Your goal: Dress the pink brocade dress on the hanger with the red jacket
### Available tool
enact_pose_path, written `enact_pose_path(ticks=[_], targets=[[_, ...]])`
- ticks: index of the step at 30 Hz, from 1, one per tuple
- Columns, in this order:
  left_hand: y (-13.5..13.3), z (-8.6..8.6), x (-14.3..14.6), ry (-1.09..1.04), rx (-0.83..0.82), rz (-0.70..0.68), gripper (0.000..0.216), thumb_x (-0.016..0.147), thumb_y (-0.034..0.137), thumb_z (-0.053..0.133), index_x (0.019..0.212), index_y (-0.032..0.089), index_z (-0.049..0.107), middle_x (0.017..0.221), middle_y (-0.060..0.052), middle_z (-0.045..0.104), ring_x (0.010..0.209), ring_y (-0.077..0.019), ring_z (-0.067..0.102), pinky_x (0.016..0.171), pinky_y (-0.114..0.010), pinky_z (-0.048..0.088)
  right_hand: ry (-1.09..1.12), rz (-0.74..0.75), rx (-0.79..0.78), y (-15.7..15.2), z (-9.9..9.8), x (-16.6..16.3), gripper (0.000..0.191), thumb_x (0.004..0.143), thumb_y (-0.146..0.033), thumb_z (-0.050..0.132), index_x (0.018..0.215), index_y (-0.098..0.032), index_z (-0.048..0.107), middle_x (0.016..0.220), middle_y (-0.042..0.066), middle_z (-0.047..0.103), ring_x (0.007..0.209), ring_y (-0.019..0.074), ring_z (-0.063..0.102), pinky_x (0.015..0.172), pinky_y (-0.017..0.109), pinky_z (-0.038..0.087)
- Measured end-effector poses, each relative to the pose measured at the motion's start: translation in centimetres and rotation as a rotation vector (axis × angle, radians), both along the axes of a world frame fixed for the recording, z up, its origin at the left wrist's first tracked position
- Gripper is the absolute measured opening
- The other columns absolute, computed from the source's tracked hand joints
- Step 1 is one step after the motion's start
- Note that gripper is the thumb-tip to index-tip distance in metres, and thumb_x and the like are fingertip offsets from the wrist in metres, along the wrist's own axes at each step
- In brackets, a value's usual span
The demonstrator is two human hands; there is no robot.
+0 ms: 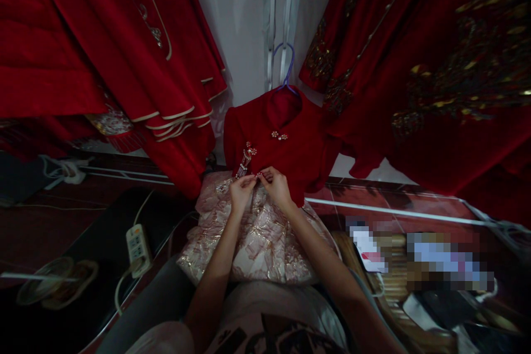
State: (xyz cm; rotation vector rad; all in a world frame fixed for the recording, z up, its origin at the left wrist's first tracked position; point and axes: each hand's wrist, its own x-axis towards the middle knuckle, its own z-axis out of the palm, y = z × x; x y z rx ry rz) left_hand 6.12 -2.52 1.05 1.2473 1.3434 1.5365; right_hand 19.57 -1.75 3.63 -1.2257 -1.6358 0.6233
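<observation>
A red short jacket (pixel 286 116) with a stand collar hangs on a purple hanger (pixel 289 66) in front of me. Jewelled flower fastenings (pixel 279 135) sit below its collar, and a beaded tassel ornament (pixel 246 159) hangs on its left side. At the jacket's lower front, my left hand (pixel 243 192) and my right hand (pixel 277 187) meet, fingertips pinched together. Something tiny and pale shows between them, too small to name. Pale pink brocade with gold shine (pixel 265 243) spreads over my lap under both forearms.
Red garments with pale trim (pixel 166 83) hang at left, and gold-embroidered red ones (pixel 415 66) at right. A power strip (pixel 138 250) lies on a dark surface at left, near a clear round lid (pixel 45 282). A slatted wooden seat (pixel 398 276) at right holds several items, partly blurred out.
</observation>
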Motion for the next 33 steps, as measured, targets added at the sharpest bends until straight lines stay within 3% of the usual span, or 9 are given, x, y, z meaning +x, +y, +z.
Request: enact_pose_path(ticks=[10, 17, 22, 28, 33], targets=[[1.2, -0.8, 0.2, 0.052, 0.056, -0.118, 0.017, 0.070, 0.023, 0.066, 0.084, 0.014, 0.070, 0.083, -0.007, 0.073, 0.076, -0.0161, 0.068, 0.078, -0.032, 0.054, 0.010, 0.045, -0.044, 1.1, 0.1, 0.9, 0.012, 0.083, -0.027, 0.057, 0.089, -0.018, 0.063, 0.083, 0.004, 0.068, 0.072, 0.0137, 0.064, 0.070, 0.026, 0.053], [1.0, -1.7, 0.3, 0.029, 0.087, 0.030, 0.023, 0.066, 0.017, 0.069, 0.087, 0.016, 0.060, 0.082, -0.002, 0.065, 0.074, -0.0122, 0.063, 0.070, -0.025, 0.051, 0.078, 0.064, -0.111, -0.4, -0.6, 4.1, 0.022, 0.082, -0.027, 0.058, 0.102, -0.018, 0.060, 0.090, 0.005, 0.068, 0.076, 0.0133, 0.065, 0.071, 0.027, 0.055], [0.7, -1.5, 0.4, 0.052, 0.062, 0.005, 0.023, 0.068, 0.019, 0.070, 0.089, 0.017, 0.060, 0.088, -0.004, 0.066, 0.075, -0.0123, 0.063, 0.070, -0.025, 0.051, 0.054, 0.075, -0.126, -1.2, -0.9, 5.6, 0.021, 0.083, -0.027, 0.057, 0.101, -0.017, 0.061, 0.089, 0.006, 0.067, 0.077, 0.0143, 0.064, 0.071, 0.029, 0.055], [0.5, -1.7, 0.9, -0.002, 0.040, -0.078, 0.023, 0.070, 0.018, 0.066, 0.093, 0.015, 0.066, 0.093, -0.007, 0.071, 0.083, -0.0154, 0.067, 0.082, -0.032, 0.053, 0.119, 0.240, -0.072, -1.2, -1.2, 3.9, 0.038, 0.084, -0.031, 0.060, 0.120, -0.020, 0.055, 0.123, 0.009, 0.061, 0.112, 0.0176, 0.059, 0.101, 0.037, 0.046], [0.3, -1.5, 1.2, -0.058, 0.000, -0.069, 0.024, 0.070, 0.026, 0.071, 0.090, 0.014, 0.070, 0.092, -0.010, 0.073, 0.083, -0.0172, 0.068, 0.083, -0.034, 0.053, 0.214, 0.317, -0.156, -1.0, -2.7, 3.5, 0.049, 0.083, -0.037, 0.063, 0.127, -0.022, 0.050, 0.129, 0.010, 0.057, 0.114, 0.0181, 0.057, 0.104, 0.039, 0.044]])
